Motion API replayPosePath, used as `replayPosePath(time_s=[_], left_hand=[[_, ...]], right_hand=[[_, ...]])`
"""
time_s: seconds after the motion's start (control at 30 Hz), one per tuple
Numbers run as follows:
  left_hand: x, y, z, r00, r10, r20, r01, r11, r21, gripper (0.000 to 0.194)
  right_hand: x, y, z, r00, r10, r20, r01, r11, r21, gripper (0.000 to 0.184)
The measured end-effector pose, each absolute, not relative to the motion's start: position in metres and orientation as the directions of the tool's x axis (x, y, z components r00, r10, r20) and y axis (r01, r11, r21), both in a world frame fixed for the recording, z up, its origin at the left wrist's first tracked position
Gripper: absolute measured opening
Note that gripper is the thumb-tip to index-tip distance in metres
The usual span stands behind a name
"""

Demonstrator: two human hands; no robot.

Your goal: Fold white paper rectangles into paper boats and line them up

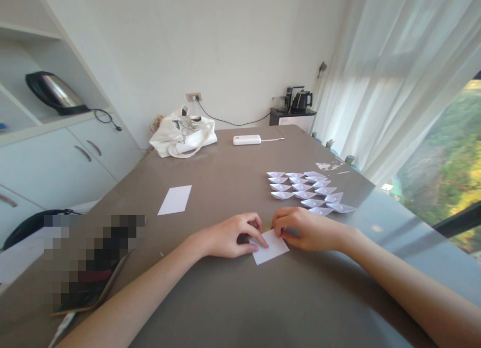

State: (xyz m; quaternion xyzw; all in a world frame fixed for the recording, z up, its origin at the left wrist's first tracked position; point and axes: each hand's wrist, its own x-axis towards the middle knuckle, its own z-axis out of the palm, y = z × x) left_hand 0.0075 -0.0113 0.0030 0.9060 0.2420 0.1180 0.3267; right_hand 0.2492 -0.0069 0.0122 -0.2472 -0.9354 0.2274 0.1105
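Observation:
A small white sheet of paper (271, 251) lies tilted on the table before me, its far part covered by my fingers. My left hand (235, 236) rests at its left side, the thumb and index finger holding it against the table. Curled at the far right edge of the sheet, my right hand (300, 228) pinches it between thumb and fingers. Just beyond the right hand, several folded white paper boats (302, 186) stand in close rows. Another flat white sheet (175, 199) lies farther off to the left.
On the grey table (210, 308) are a white bag (184, 135) and a white power bank (247, 140) with a short cable at the back. A pixelated dark object (101, 263) lies near left. A curtained window (376, 87) borders the right; cabinets (75, 157) stand left.

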Motion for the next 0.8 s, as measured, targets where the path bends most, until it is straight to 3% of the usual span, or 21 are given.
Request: replayPosePath(time_s=[0.23,0.63,0.8], left_hand=[[0.011,-0.015,0.000,0.836,0.546,0.050,0.401,-0.672,0.622,0.038],[0.008,-0.016,0.011,0.842,0.538,0.019,0.433,-0.697,0.571,0.038],[0.007,-0.013,0.009,0.837,0.546,0.038,0.421,-0.686,0.594,0.051]], right_hand=[[0.249,-0.007,0.013,-0.852,0.514,0.094,0.419,0.779,-0.466,0.019],[0.248,-0.007,0.012,-0.830,0.551,0.088,0.457,0.761,-0.460,0.015],[0.248,-0.007,0.012,-0.819,0.568,0.082,0.474,0.750,-0.462,0.017]])
